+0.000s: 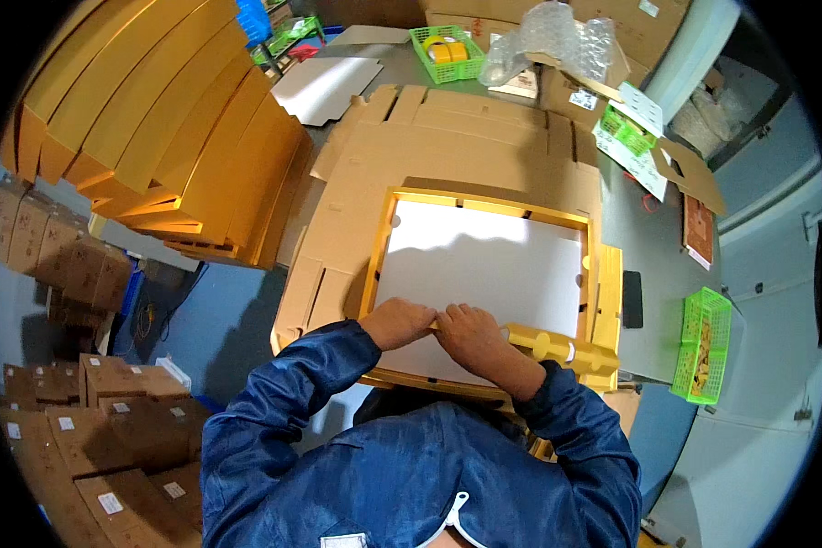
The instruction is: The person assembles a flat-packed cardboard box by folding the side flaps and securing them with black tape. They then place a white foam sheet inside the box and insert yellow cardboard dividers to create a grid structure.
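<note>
Near wall of the yellow tray (372, 274) largely hidden beneath two hands and dark blue sleeves (292, 374). Over that wall, left of its middle, the left hand (397, 324); just beside it to the right, fingers all but meeting, the right hand (470, 333). Narrow grip on both, fingers curled, tips out of sight; impossible to tell whether pinched on the tray's edge or on something small. Inside the tray, a flat white panel (484, 274), shaded except for a bright far strip, partly covered by the hands. At the tray's near right corner, a notched yellow strip (543, 345), attached or loose, unclear. Along the tray's right wall, more yellow pieces (609, 292), too overlapped to count.

Under the tray, flattened brown cardboard (438, 137) on a grey table (653, 237). Right of the tray, a dark block (632, 300); farther right, a green basket (703, 365) of small tan pieces, hard to make out. Well beyond the tray, another green basket (420, 44) with yellow rolls, plus crumpled bubble wrap (548, 41). Left of the tray, stacked yellow boxes (155, 119), cropped above; lower left, brown cartons (128, 438), also cut off, and blue floor (237, 310).
</note>
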A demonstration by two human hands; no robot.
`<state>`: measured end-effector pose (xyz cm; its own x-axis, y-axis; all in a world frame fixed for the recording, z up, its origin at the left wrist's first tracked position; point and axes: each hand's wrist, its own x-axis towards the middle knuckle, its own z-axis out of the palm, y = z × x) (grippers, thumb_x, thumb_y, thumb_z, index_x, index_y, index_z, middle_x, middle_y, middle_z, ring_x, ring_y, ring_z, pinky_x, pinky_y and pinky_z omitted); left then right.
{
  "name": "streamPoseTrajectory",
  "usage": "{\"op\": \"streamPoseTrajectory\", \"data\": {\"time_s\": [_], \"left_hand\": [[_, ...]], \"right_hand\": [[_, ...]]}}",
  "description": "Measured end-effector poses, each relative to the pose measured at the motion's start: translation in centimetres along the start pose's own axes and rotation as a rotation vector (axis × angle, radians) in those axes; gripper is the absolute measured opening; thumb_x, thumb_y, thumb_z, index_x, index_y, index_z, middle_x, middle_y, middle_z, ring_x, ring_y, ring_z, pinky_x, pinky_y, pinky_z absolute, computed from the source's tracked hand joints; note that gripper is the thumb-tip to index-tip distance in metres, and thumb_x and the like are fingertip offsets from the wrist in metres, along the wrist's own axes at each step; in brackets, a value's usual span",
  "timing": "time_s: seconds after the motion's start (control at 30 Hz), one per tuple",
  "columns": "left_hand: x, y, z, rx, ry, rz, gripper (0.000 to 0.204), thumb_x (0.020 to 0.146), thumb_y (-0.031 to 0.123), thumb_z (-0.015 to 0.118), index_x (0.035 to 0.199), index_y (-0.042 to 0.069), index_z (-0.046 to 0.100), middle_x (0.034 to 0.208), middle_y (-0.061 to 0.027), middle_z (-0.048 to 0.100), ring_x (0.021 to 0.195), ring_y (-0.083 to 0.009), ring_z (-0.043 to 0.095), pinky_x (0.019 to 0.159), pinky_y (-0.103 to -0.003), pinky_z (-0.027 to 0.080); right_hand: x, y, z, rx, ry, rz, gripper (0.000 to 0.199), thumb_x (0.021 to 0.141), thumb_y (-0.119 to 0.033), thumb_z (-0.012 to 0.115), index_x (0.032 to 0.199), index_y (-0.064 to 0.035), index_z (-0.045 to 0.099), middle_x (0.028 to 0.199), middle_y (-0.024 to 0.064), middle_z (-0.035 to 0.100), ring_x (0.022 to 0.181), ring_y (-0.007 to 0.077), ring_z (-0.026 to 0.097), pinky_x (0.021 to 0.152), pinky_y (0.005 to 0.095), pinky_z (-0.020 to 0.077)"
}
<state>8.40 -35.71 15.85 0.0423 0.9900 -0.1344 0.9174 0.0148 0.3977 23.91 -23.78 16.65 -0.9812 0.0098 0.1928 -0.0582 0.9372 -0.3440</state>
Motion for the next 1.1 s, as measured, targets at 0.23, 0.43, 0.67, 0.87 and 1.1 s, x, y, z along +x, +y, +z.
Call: {"op": "streamPoseTrajectory", "data": {"time_s": [0.23, 0.43, 0.67, 0.87, 1.1], "left_hand": [[-3.5, -6.9, 4.3, 0.000, 0.608, -0.556, 0.040, 0.081, 0.022, 0.063, 0.110, -0.003, 0.050, 0.102, -0.0212, 0.058, 0.099, -0.0365, 0.054, 0.085, -0.042, 0.043], [-3.1, -8.4, 5.1, -0.397, 0.333, -0.716, 0.025, 0.084, 0.012, 0.053, 0.100, -0.005, 0.044, 0.096, -0.0289, 0.054, 0.092, -0.0438, 0.054, 0.082, -0.047, 0.044], [-3.0, -9.0, 5.4, -0.348, 0.282, -0.642, 0.020, 0.081, 0.009, 0.054, 0.093, -0.005, 0.046, 0.093, -0.0291, 0.051, 0.088, -0.0446, 0.053, 0.078, -0.050, 0.044], [-2.0, -11.7, 2.5, -0.400, 0.173, -0.766, 0.024, 0.084, 0.013, 0.052, 0.099, -0.005, 0.050, 0.094, -0.0286, 0.057, 0.085, -0.0443, 0.057, 0.073, -0.050, 0.046], [3.1, -6.7, -2.8, 0.079, 0.497, -0.241, 0.054, 0.082, 0.019, 0.063, 0.127, 0.000, 0.041, 0.129, -0.0203, 0.042, 0.124, -0.0377, 0.035, 0.105, -0.047, 0.026]], "right_hand": [[8.5, 3.5, 5.7, -0.090, 0.070, 0.020, 0.014, 0.077, -0.018, 0.061, 0.077, -0.0049, 0.056, 0.078, 0.0106, 0.056, 0.076, 0.0261, 0.057, 0.069, 0.0361, 0.0469], [10.2, 3.7, 9.7, -0.085, 0.010, -0.077, 0.012, 0.078, -0.016, 0.060, 0.075, -0.0050, 0.057, 0.074, 0.0104, 0.056, 0.074, 0.0260, 0.057, 0.067, 0.0363, 0.0468], [10.5, 3.4, 11.0, -0.004, 0.004, 0.028, 0.012, 0.077, -0.016, 0.060, 0.074, -0.0047, 0.057, 0.073, 0.0118, 0.055, 0.073, 0.0280, 0.057, 0.067, 0.0378, 0.0463], [12.3, 3.2, 11.5, 0.013, 0.222, 0.108, 0.030, 0.078, -0.023, 0.062, 0.100, -0.0030, 0.058, 0.106, 0.0161, 0.057, 0.101, 0.0321, 0.054, 0.090, 0.0413, 0.0412], [-2.0, 4.2, -1.2, -0.016, 0.549, 0.703, 0.048, 0.077, -0.006, 0.058, 0.123, -0.0004, 0.046, 0.130, 0.0200, 0.043, 0.123, 0.0346, 0.039, 0.104, 0.0439, 0.0318]]}}
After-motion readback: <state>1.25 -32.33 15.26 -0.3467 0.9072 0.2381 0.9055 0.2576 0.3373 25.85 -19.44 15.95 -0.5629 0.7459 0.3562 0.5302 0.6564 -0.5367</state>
